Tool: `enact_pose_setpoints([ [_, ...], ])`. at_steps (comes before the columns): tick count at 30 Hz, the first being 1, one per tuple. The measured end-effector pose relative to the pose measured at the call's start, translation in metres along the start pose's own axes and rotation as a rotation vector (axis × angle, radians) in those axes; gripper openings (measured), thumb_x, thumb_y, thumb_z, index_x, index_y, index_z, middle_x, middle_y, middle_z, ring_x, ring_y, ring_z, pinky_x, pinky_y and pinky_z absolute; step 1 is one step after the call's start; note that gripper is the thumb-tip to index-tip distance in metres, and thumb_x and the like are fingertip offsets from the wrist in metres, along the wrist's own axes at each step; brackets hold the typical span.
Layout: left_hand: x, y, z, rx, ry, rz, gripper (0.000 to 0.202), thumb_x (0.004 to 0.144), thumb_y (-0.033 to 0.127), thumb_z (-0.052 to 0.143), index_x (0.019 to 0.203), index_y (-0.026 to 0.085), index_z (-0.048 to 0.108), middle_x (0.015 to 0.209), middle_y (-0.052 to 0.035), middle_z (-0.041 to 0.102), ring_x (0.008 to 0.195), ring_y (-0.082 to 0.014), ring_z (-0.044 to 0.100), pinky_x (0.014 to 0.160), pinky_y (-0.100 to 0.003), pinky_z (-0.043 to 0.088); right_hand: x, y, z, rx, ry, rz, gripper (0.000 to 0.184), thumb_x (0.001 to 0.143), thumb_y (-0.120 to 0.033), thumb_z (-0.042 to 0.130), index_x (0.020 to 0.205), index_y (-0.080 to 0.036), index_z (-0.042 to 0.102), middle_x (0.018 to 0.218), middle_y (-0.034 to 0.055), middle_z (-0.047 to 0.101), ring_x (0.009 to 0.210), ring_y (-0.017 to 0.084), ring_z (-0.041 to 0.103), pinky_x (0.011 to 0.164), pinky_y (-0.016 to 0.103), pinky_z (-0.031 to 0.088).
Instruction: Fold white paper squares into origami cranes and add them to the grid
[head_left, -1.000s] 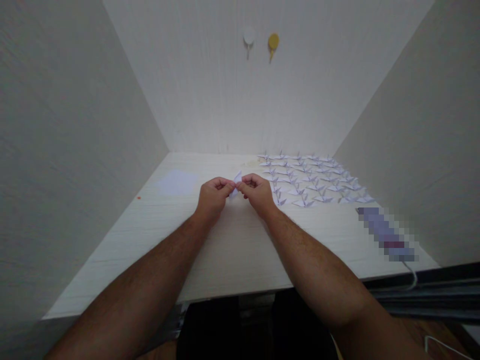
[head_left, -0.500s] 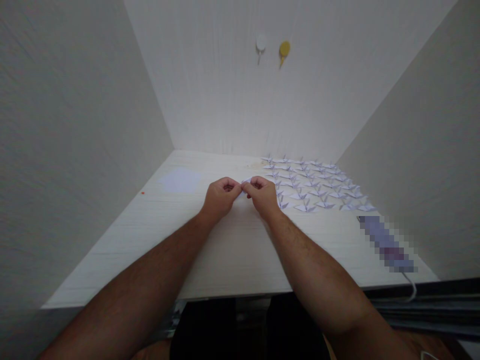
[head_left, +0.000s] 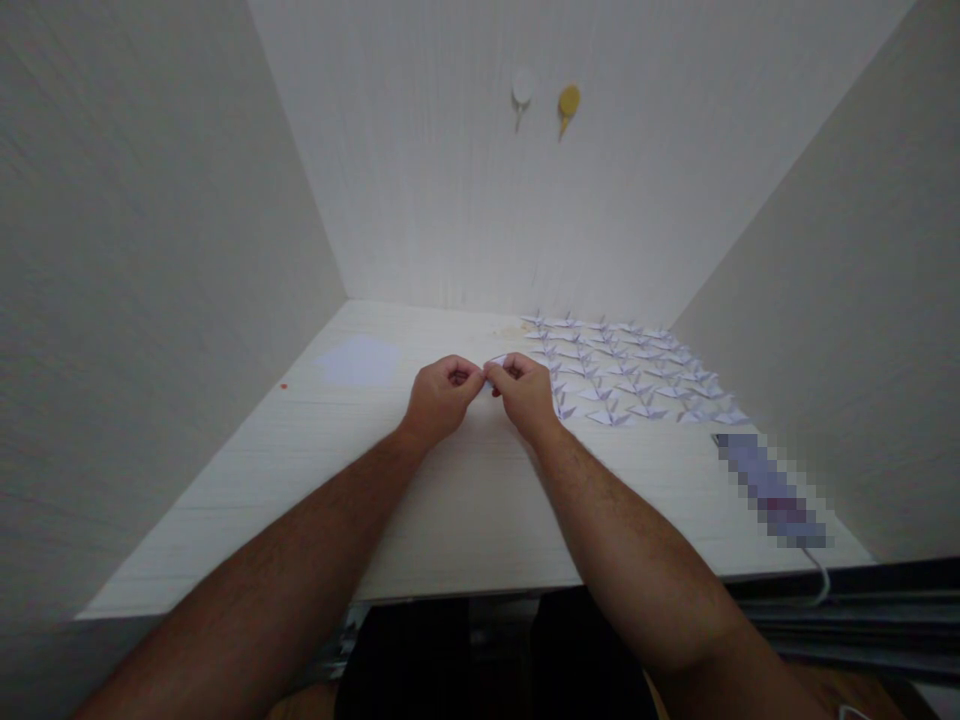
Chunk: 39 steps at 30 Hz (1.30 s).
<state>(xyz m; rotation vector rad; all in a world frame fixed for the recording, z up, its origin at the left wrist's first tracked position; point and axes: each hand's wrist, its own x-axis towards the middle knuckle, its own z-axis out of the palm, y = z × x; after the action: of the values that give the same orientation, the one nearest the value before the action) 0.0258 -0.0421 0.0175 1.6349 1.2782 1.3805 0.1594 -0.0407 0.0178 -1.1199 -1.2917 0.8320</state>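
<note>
My left hand (head_left: 447,396) and my right hand (head_left: 525,392) meet over the middle of the white table (head_left: 465,500). Both are closed in a pinch, thumbs towards each other, on one small piece of folded white paper (head_left: 497,360). Only a bit of the paper shows above the fingers; its shape is mostly hidden. Just right of my right hand, several white paper cranes (head_left: 611,412) stand in rows. Over to the left of my left hand lies a stack of white paper (head_left: 361,360), flat on the table.
A blurred-out flat object (head_left: 772,490) with a white cable (head_left: 823,578) lies near the right edge. A tiny red bit (head_left: 283,386) is at the left edge. Walls enclose three sides; a white hook (head_left: 522,88) and a yellow hook (head_left: 569,102) hang on the back one.
Both hands stay nearly in place, still pinching the folded paper, with only slight finger movement. The view has shifted very slightly.
</note>
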Motion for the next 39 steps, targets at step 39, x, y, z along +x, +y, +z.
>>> enact_pose_setpoints([
  [39, 0.000, -0.003, -0.003, 0.117, 0.078, 0.042, 0.014, 0.076, 0.030, 0.067, 0.076, 0.018, 0.073, 0.066, -0.0003, 0.071, 0.060, -0.0138, 0.063, 0.059, -0.025, 0.049, 0.007, 0.012, -0.001, 0.130, 0.015, 0.051, 0.024, 0.072, -0.040, 0.070, 0.068, -0.018, 0.061, 0.052, -0.0042, 0.056, 0.049, 0.010, 0.049, 0.052, 0.024, 0.039],
])
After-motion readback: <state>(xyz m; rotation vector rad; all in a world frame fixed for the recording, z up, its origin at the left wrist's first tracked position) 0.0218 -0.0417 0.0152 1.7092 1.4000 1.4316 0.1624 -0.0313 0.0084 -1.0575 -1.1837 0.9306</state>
